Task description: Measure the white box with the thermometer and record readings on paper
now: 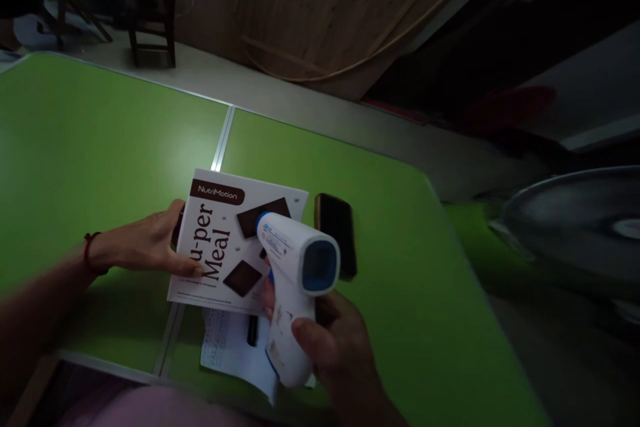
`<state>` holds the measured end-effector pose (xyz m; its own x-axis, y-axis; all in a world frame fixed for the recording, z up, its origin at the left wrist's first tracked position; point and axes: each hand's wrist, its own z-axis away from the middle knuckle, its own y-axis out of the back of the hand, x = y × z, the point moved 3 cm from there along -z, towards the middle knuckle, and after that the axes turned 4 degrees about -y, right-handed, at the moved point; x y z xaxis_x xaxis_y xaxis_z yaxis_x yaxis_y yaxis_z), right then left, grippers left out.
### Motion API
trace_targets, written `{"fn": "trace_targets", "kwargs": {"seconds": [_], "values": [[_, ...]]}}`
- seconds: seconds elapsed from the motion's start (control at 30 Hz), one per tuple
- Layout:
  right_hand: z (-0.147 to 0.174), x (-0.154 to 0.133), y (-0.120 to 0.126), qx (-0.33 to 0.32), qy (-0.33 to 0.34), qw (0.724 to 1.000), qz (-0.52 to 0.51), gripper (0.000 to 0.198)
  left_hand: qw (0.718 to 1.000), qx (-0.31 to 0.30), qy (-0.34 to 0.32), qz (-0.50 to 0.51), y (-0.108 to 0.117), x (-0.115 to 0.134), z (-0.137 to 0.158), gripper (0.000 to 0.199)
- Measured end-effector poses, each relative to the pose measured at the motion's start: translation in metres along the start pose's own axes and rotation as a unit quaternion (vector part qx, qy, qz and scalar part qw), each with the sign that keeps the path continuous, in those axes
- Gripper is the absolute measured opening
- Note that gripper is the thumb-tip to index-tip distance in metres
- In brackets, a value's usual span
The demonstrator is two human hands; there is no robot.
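My left hand point(165, 243) grips the left side of a white box point(215, 287) with brown print, its thumb lying across the front face. Wrapped around the handle of a white infrared thermometer point(290, 327) is my right hand point(340, 347). The thermometer's blue-rimmed nose overlaps the box front in view, and its dark screen faces me. I cannot tell whether nose and box touch. Below the box lie a sheet of paper with writing point(225, 347) and a black pen point(253, 331), partly covered. A dark smartphone point(345, 230) rests right of the box.
The green folding table point(125, 127) has a metal seam point(223, 137) across it. Beyond its far edge stands a dark wooden chair point(150, 10) near a wooden panel point(340, 7). A large round fan-like object point(580, 220) stands at the right, partly in shadow.
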<state>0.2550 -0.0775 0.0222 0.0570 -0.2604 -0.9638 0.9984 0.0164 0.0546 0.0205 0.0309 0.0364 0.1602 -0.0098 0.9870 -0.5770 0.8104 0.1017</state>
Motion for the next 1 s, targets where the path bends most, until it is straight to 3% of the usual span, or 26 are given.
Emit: {"fn": "trace_targets", "kwargs": {"seconds": [0.2, 0.4, 0.8, 1.0], "values": [[0.001, -0.009, -0.007, -0.004, -0.014, 1.0, -0.005, 0.025, 1.0, 0.001, -0.008, 0.006, 0.0, -0.001, 0.001, 0.049], [0.001, -0.004, -0.012, -0.002, -0.032, 0.999, 0.031, 0.026, 1.0, 0.003, -0.009, -0.004, 0.0, -0.001, 0.001, 0.049], [0.004, -0.007, -0.015, 0.02, -0.058, 0.998, 0.004, 0.026, 1.0, 0.012, 0.016, -0.017, 0.002, -0.001, 0.001, 0.05], [0.003, -0.003, -0.013, 0.013, -0.051, 0.999, 0.009, 0.029, 1.0, 0.006, -0.002, -0.022, 0.001, 0.0, 0.001, 0.046]]}}
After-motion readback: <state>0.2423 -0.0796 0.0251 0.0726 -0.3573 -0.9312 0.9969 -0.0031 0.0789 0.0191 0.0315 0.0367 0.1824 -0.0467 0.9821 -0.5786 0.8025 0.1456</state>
